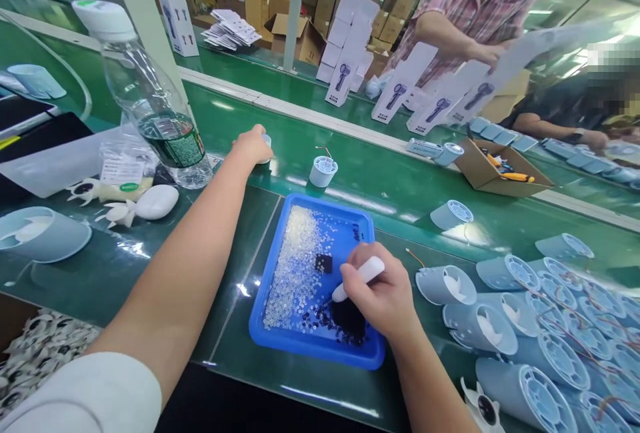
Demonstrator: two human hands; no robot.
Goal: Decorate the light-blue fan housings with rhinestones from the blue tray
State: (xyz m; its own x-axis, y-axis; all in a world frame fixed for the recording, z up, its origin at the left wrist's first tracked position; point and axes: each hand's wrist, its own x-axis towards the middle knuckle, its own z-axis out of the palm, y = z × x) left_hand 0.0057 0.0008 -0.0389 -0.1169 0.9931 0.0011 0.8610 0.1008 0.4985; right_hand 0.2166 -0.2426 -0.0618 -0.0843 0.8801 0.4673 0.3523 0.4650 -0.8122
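Note:
My left hand (253,144) reaches far forward onto the green belt and is closed over a small light-blue cylindrical fan housing (267,142), mostly hidden under the fingers. A second housing (323,171) with thin wires stands just to its right. My right hand (383,296) grips a white pen-like tool (359,278), its tip pointing down into a blue tray (263,304). The tray holds several tiny clear beads, small dark parts near the tool's tip, and a black square piece (324,263).
Several light-blue housings (525,326) lie piled at the right. A plastic water bottle (150,96) and white fan parts (150,203) stand at the left. Across the belt a person in a plaid shirt (465,6) handles white boxes (345,76); an open cardboard box (493,170) holds tools.

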